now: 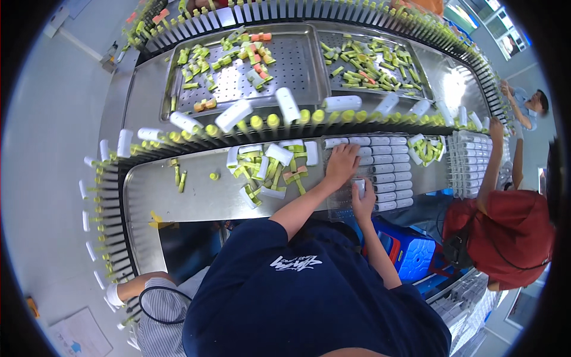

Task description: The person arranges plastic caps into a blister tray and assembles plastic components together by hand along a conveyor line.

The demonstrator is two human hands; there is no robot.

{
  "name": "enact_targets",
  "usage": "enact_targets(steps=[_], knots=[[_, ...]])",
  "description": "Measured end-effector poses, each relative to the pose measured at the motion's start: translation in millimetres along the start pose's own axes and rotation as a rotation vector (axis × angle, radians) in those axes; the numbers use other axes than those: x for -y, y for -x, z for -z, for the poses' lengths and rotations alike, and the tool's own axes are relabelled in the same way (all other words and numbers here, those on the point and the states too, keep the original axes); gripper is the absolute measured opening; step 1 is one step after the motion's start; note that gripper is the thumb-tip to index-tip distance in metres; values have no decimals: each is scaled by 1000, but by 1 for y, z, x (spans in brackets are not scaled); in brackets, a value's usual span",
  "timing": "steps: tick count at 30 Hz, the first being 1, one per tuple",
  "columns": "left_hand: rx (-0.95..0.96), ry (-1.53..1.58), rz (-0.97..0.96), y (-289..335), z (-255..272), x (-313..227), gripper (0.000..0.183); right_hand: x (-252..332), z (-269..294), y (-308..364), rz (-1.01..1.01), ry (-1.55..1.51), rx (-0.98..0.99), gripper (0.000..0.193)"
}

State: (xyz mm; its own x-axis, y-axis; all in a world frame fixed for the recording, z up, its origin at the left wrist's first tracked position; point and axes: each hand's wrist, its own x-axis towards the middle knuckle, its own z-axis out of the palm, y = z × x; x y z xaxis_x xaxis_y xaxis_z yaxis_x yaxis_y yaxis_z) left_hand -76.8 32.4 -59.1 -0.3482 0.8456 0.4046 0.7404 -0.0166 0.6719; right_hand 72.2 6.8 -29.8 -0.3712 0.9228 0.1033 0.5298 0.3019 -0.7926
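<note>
My left hand reaches over a clear plastic tray, its fingers stretched out onto the rows of white casings there. Whether anything lies under its fingertips is hidden. Close to the tray's near side, my right hand is closed around one white casing, held roughly upright. The casings are rounded, oblong pieces lying side by side in the tray's right part. Left of the tray, on the metal bench, lies a loose heap of yellow-green plastic parts mixed with white casings.
Beyond the bench runs a curved conveyor of yellow-green pegs, some bearing white casings. Two perforated metal trays behind it hold yellow-green and orange pieces. A co-worker in red works at the right by stacked trays; a blue stool stands between us.
</note>
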Motion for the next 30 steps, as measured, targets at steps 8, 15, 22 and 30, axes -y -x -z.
enact_targets(steps=[8, 15, 22, 30], knots=[[-82, -44, -74, 0, -9, -6, 34, -8, 4, 3, 24, 46, -52, 32], [0, -94, -67, 6, -15, 13, 34, -12, -5, 7, 68, 18, -51, 39], [6, -77, -83, 0, -13, -2, 34, -9, 7, 6, -14, -3, -23, 42], [33, -94, -48, 0, -16, 2, 33, -10, 8, 3, -27, -36, -7, 39]])
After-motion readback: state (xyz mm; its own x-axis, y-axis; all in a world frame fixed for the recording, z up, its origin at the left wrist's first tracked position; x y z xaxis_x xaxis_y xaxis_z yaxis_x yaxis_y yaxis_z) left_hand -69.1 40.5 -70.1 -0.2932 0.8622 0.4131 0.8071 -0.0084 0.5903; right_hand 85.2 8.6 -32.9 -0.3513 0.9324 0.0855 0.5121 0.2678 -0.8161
